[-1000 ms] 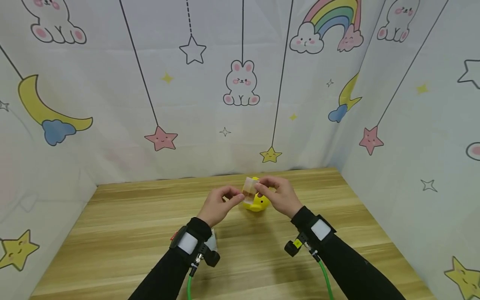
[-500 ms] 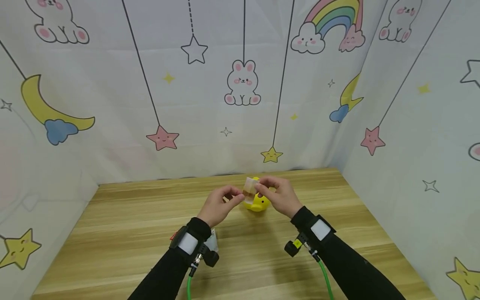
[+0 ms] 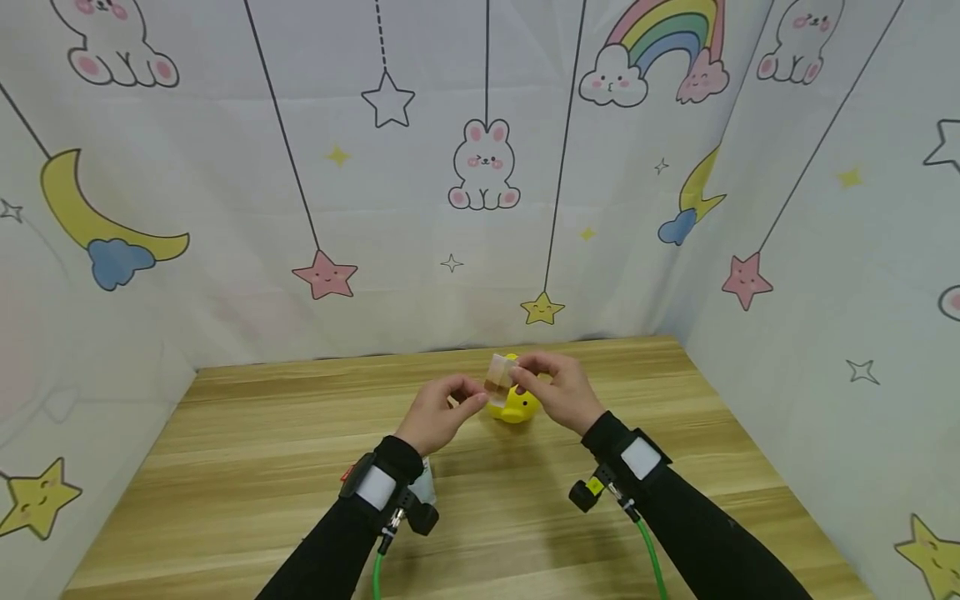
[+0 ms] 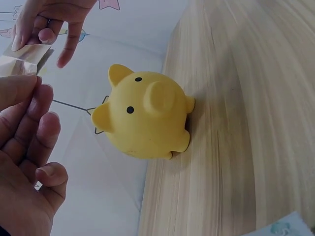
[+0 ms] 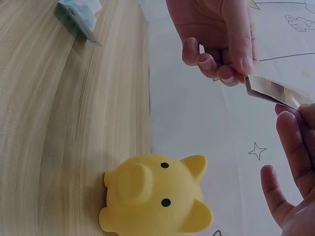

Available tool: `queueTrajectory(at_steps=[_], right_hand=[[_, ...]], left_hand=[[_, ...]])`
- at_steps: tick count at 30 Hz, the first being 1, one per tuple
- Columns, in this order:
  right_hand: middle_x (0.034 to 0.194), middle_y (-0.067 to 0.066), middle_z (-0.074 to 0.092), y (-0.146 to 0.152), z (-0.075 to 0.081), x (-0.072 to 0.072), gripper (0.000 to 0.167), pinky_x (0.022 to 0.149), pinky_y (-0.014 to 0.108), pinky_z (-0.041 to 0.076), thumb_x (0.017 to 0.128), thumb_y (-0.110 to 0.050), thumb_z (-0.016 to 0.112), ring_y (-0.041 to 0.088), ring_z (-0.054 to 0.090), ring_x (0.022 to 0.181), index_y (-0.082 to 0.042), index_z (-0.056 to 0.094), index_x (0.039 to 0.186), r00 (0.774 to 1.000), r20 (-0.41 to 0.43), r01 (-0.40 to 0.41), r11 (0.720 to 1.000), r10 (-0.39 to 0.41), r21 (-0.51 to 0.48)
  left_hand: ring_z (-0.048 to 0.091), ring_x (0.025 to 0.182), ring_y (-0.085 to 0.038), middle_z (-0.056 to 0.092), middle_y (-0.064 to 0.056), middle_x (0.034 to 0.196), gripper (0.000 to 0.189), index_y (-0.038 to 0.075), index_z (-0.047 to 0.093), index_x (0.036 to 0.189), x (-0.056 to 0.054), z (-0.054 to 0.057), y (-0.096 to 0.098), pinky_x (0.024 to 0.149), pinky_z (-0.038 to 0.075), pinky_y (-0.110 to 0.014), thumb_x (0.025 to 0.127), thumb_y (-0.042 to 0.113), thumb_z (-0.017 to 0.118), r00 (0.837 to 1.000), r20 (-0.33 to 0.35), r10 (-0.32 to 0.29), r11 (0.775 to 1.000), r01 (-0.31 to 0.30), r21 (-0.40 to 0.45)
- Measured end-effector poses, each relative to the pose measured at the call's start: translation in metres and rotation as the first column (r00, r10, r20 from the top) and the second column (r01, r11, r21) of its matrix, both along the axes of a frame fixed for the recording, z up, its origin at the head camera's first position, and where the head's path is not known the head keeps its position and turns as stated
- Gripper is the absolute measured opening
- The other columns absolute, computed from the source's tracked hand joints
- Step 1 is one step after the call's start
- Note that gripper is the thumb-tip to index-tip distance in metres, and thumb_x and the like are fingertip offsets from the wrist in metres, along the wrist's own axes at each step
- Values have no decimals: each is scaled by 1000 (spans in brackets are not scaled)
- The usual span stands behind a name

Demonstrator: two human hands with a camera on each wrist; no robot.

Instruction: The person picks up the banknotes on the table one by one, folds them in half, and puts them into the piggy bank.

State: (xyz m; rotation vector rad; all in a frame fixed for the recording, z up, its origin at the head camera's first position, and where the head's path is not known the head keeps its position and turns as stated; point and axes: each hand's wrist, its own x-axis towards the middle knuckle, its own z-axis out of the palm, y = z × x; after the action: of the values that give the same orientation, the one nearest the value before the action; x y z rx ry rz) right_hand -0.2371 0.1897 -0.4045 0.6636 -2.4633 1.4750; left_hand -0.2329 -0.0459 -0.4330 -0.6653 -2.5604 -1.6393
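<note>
A small folded paper note point(image 3: 498, 379), whitish with a brown band, is held up between both hands. My left hand point(image 3: 438, 410) pinches its lower left edge between thumb and index finger. At the upper right edge, my right hand point(image 3: 558, 389) grips it the same way. In the left wrist view the folded note point(image 4: 29, 55) looks shiny. Its layers stand slightly apart in the right wrist view, where the note point(image 5: 275, 91) appears edge-on. Behind the hands, a yellow piggy bank point(image 4: 150, 113) stands upright on the table, apart from them; the head view partly hides it.
A white and teal folded paper point(image 5: 81, 17) lies on the wooden table point(image 3: 262, 458), mostly behind my left wrist in the head view. Something small and red point(image 3: 347, 472) peeks out there too. Patterned cloth point(image 3: 405, 183) surrounds the table at the back and sides.
Both hands keep their grip on the folded note, almost still. My left fingertips shift very slightly; the head view moves a little.
</note>
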Motion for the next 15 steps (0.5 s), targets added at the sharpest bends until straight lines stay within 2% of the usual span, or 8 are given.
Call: queueTrajectory(at_steps=[5, 10, 15], right_hand=[[98, 11, 77, 0, -1, 0, 13, 72, 30, 60, 106, -12, 69, 22, 73, 81, -2, 76, 107, 1000, 2, 5, 1000, -5, 2], [96, 9, 77, -1, -1, 1, 11, 70, 29, 59, 105, -12, 69, 20, 71, 81, -2, 76, 105, 1000, 6, -12, 1000, 12, 11], [91, 7, 76, -2, -2, 1, 11, 68, 27, 56, 106, -12, 69, 32, 71, 82, -4, 76, 103, 1000, 5, -23, 1000, 23, 20]], left_hand=[[61, 92, -17, 74, 1, 101, 13, 11, 78, 109, -1, 0, -1, 77, 50, -34, 104, 22, 73, 999, 32, 1, 1000, -2, 15], [62, 95, -19, 75, 0, 104, 17, 12, 78, 113, -3, 5, 0, 78, 49, -36, 103, 25, 75, 1000, 16, 21, 999, -22, 40], [62, 91, -19, 75, 1, 97, 14, 11, 80, 108, -4, 8, 3, 78, 48, -35, 101, 23, 77, 997, -25, 70, 996, -68, 60]])
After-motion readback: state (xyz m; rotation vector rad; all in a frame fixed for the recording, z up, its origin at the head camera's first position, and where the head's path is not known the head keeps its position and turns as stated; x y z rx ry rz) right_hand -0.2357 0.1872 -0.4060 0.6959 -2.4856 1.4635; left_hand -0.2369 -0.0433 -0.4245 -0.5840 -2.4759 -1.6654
